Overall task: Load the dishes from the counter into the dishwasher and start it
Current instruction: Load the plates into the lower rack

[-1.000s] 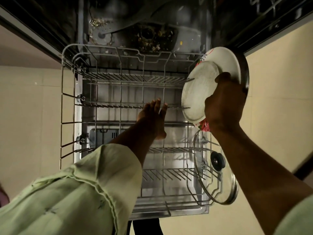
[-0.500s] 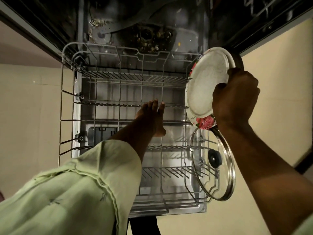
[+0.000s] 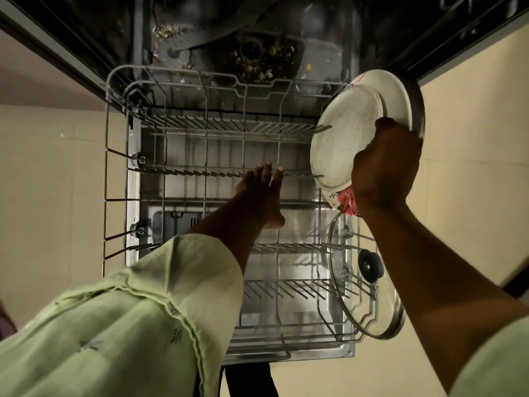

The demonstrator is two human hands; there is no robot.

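Pale floor (image 3: 57, 173) flanks the rack (image 3: 200, 133); right hand (image 3: 383, 170) grips stacked plates (image 3: 343, 133) (glass lid (image 3: 369, 285) racked below), left hand (image 3: 260, 193) flat, empty.

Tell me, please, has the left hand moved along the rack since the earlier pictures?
No. The left hand keeps its fingertips at the same middle row of tines in the rack; only the camera view shifted slightly.

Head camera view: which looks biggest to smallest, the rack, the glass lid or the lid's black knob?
1. Wire rack
2. Glass lid, though it sits nearer the camera than much of the rack
3. Black knob
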